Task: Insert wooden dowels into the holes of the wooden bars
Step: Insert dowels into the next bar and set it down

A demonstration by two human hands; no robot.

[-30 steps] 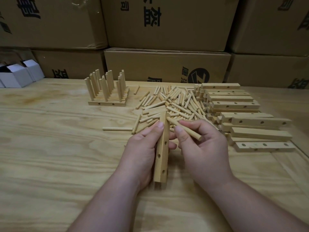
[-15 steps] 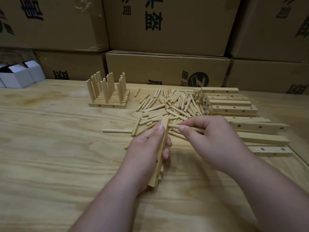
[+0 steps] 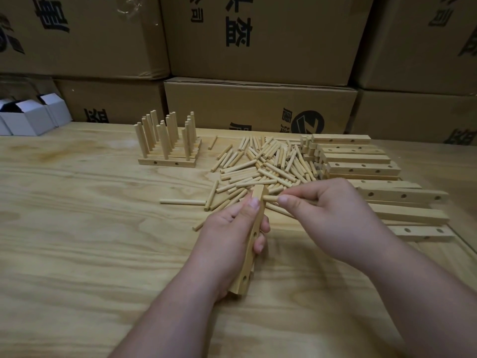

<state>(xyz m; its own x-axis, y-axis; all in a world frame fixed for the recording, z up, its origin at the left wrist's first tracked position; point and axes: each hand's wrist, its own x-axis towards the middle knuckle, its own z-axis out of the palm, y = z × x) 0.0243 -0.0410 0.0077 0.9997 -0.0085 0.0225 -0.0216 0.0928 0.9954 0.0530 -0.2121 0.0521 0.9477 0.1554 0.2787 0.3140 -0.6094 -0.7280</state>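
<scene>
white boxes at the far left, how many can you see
3, in a row at the table's far left edge: one cut off by the frame, one in the middle, and one on the right. More may lie out of frame.

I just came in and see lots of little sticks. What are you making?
A person is fitting short round wooden dowels into drilled wooden bars. The left hand grips one pale drilled wooden bar upright-ish over the plywood table, while the right hand pinches a short wooden dowel against the bar's far end. Two holes lower down are still empty. Behind lie the loose dowel pile, the stack of unfilled bars, and finished bars with standing dowels.
</scene>
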